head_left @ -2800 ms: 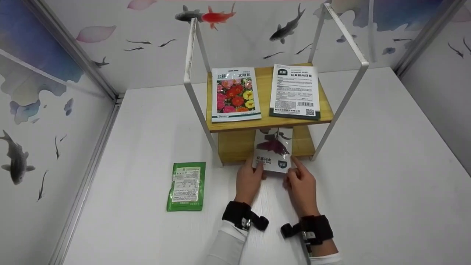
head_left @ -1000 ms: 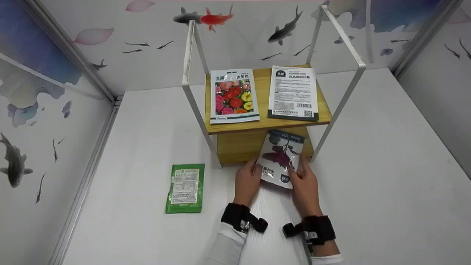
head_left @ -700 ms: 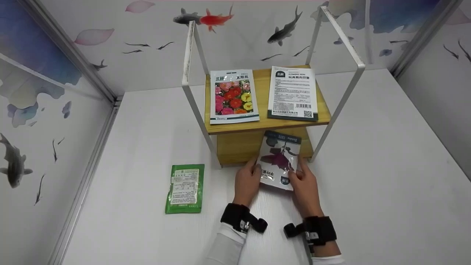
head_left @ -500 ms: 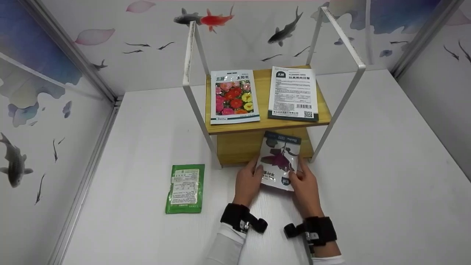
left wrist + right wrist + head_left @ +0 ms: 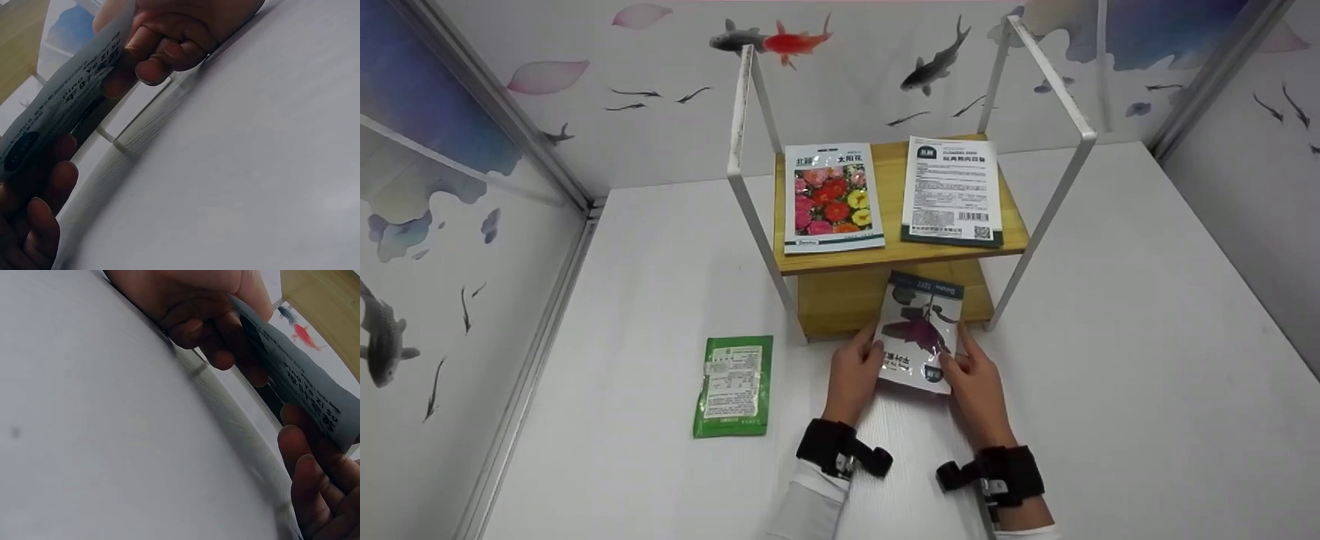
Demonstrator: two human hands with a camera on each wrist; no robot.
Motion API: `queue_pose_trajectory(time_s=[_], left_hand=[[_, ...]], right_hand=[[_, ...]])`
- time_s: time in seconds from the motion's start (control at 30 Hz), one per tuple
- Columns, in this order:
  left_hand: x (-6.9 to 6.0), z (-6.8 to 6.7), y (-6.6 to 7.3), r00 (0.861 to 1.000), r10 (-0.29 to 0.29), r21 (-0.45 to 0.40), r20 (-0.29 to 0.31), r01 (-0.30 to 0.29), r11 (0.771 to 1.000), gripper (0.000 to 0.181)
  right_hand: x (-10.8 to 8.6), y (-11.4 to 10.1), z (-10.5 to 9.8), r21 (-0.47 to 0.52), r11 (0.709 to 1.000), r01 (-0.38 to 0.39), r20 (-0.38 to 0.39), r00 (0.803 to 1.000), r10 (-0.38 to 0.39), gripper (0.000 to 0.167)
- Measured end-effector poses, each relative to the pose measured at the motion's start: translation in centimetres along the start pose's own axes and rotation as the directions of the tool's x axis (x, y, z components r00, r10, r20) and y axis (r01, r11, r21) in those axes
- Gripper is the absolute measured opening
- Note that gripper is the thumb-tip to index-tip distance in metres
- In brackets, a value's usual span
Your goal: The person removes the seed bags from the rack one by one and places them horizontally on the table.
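Note:
Both hands hold a white seed packet (image 5: 916, 330) with a dark purple leaf picture, tilted in front of the lower shelf. My left hand (image 5: 853, 375) pinches its left edge, thumb on top. On the opposite edge, my right hand (image 5: 976, 386) grips with its thumb over the front. In the left wrist view the packet (image 5: 67, 90) is seen from its near edge, several fingertips curled beneath it. The right wrist view shows the packet (image 5: 304, 377) bowed slightly between the two hands. The packet's underside is mostly hidden.
A two-tier wooden shelf (image 5: 892, 255) with white metal frames stands ahead. On its upper board lie a flower-picture seed packet (image 5: 834, 199) and a text-side-up packet (image 5: 951, 191). A green packet (image 5: 733, 386) lies on the white table to the left.
Earlier the packet lay partly under the upper board, with the hands at its near end. It has since come out toward me, lifted and tilted, and both thumbs now hold it.

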State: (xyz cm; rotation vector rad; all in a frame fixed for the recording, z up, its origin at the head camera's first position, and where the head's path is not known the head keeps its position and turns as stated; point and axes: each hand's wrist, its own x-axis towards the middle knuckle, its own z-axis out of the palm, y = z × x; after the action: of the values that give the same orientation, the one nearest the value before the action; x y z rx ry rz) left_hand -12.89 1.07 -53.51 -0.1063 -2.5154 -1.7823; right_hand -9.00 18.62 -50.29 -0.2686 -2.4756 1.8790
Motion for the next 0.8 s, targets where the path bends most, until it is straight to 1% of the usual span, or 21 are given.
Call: queue_pose_trajectory(time_s=[0.07,0.2,0.3,0.4,0.5,0.63,0.73,0.8], left_hand=[[0.0,-0.1,0.0,1.0,-0.004,-0.013,-0.004,0.004,1.0,0.04],[0.0,0.0,0.0,1.0,-0.009,-0.028,0.009,0.01,1.0,0.041],[-0.1,0.0,0.0,1.0,-0.008,-0.022,0.019,0.008,1.0,0.04],[-0.2,0.0,-0.2,1.0,-0.001,-0.007,0.02,0.001,1.0,0.04],[-0.4,-0.1,-0.1,1.0,0.004,-0.006,0.015,-0.004,1.0,0.039],[-0.5,-0.2,0.1,1.0,-0.004,-0.042,0.015,0.005,0.999,0.039],[-0.5,-0.1,0.0,1.0,-0.003,-0.059,0.013,0.004,0.998,0.038],[-0.5,-0.1,-0.1,1.0,0.002,-0.052,0.011,-0.001,0.999,0.038]], right_hand=[[0.0,-0.1,0.0,0.001,1.0,0.005,0.005,1.0,-0.005,0.06],[0.4,1.0,0.0,0.024,1.0,0.008,-0.007,1.0,-0.007,0.06],[0.5,2.2,0.1,0.043,0.999,0.002,-0.024,1.0,-0.001,0.061],[0.2,2.7,0.3,0.058,0.998,-0.005,-0.032,0.999,0.007,0.063],[-0.1,2.8,0.5,0.08,0.997,-0.004,-0.035,0.999,0.007,0.064],[-0.2,2.7,0.4,0.083,0.997,-0.008,-0.035,0.999,0.011,0.066],[-0.3,2.8,0.4,0.067,0.998,-0.009,-0.043,0.999,0.011,0.066],[-0.3,2.8,0.4,0.049,0.999,-0.008,-0.046,0.999,0.01,0.066]])
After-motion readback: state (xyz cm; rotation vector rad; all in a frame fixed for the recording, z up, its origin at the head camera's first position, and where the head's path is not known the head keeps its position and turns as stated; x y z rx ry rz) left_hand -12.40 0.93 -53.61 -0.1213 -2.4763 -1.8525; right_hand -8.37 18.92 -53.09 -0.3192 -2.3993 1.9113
